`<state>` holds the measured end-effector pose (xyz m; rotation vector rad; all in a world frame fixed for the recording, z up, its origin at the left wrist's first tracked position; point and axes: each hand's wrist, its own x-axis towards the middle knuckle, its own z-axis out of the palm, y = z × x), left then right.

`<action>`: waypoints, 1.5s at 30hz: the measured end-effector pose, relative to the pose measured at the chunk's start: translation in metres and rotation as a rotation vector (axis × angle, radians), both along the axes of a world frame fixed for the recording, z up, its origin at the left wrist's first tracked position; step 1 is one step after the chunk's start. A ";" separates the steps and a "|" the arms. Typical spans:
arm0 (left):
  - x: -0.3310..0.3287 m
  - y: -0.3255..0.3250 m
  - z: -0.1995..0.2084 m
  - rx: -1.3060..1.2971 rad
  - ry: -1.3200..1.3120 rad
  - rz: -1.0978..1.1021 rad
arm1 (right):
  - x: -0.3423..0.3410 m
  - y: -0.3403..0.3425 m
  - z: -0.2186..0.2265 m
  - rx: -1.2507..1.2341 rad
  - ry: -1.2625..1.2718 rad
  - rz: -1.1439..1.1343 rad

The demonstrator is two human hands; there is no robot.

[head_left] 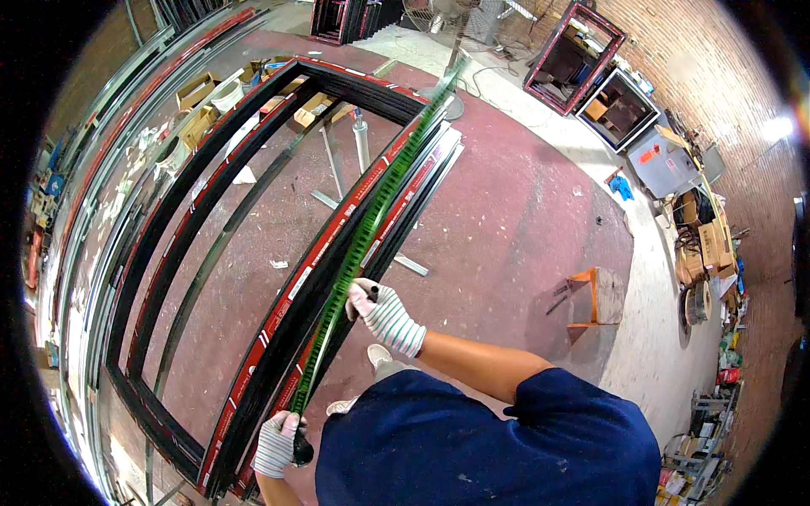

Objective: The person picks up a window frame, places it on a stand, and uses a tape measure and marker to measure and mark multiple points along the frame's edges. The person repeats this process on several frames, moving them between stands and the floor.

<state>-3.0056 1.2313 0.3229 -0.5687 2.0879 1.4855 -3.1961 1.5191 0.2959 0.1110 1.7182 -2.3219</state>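
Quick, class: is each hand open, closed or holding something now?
Left hand: closed on the green strip, near its lower end.
Right hand: closed on it, farther up.

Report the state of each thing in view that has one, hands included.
Green patterned strip: extended lengthwise along the frames
Left hand: gloved, closed on the strip's lower end
Right hand: gloved, fingers curled at the strip's edge; hold unclear
Black-and-red frames: stacked, openings unglazed
Cardboard box, upper left: open
Standing fan: running or not, cannot tell
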 end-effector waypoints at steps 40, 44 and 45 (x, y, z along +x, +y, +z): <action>-0.035 0.016 -0.021 -0.483 0.039 -0.233 | -0.114 0.100 -0.076 0.540 -0.097 -0.389; -0.028 0.013 -0.045 -0.706 -0.032 -0.211 | -0.109 0.116 -0.085 0.238 0.029 -0.492; -0.030 0.017 -0.039 -0.728 -0.088 -0.209 | -0.105 0.124 -0.085 0.157 0.019 -0.360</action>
